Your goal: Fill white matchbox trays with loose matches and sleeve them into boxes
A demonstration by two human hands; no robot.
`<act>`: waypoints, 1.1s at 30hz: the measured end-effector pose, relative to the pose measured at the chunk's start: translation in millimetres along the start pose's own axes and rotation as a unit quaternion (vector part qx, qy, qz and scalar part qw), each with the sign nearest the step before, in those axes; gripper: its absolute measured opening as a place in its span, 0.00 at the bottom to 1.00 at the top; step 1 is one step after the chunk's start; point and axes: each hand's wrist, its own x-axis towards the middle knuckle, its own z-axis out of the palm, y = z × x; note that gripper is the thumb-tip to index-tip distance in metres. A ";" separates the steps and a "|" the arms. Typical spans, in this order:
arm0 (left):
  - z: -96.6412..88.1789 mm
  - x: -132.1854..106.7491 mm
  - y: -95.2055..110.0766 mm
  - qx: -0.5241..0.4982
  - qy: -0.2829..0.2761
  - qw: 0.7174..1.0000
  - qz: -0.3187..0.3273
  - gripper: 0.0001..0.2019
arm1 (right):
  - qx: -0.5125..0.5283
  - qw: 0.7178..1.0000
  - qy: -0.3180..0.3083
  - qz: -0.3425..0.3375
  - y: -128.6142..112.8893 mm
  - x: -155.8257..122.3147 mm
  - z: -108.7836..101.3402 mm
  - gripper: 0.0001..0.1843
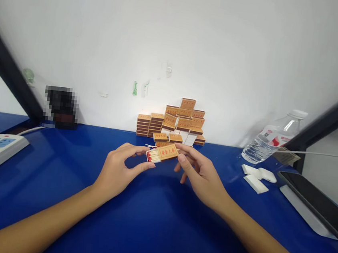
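Between the two hands, in front of the stacked boxes [184, 123], a matchbox [169, 152] is held with its long axis running left to right, right end slightly higher. The left hand [118, 163] grips the part-open tray [154, 155] end, red match heads [149, 157] toward it; the right hand [202, 176] holds the opposite end, though its hidden fingertips make the firmness hard to judge. Neither hand is nearer.

Your rectangular tan matchbox [168, 152] looks like matt cardboard, its thin red-tipped matches [154, 155] pale wood; your broad blue tabletop [149, 229] is smooth and glossy, the clear ribbed bottle [272, 137] shiny plastic.
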 end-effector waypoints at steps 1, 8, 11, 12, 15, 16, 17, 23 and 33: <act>0.0 -0.1 0.6 -0.004 0.010 1.000 0.003 0.17 | 0.006 1.000 0.001 -0.007 -1.5 -3.4 4.3 0.32; -2.1 -2.1 6.9 0.003 -0.018 0.996 0.089 0.29 | -0.007 0.992 -0.123 -0.015 -16.2 -27.4 28.3 0.34; -2.2 -3.1 7.7 0.010 -0.036 0.996 0.080 0.25 | -0.041 0.993 -0.113 -0.017 -16.6 -25.4 23.0 0.32; -2.2 -3.1 7.2 0.010 -0.040 0.996 0.075 0.22 | -0.062 0.992 -0.107 -0.023 -15.8 -23.8 20.6 0.32; -4.6 0.6 2.5 0.032 -0.052 0.996 0.071 0.18 | -0.148 0.985 -0.068 -0.049 -10.9 -17.9 13.8 0.31; -7.1 4.3 -0.5 0.050 -0.053 0.995 0.068 0.18 | -0.177 0.982 -0.050 -0.053 -8.7 -15.5 11.6 0.30; -10.8 9.6 -4.2 0.072 -0.056 0.994 0.057 0.18 | -0.202 0.977 -0.035 -0.052 -6.2 -12.8 9.2 0.29; -45.0 72.1 -34.2 0.159 -0.032 0.986 -0.045 0.19 | -0.314 0.948 0.016 -0.045 7.1 3.4 -5.4 0.19; -29.6 129.0 -64.7 0.214 -0.054 0.975 -0.015 0.19 | -0.362 0.931 0.027 -0.037 7.9 12.5 -16.4 0.21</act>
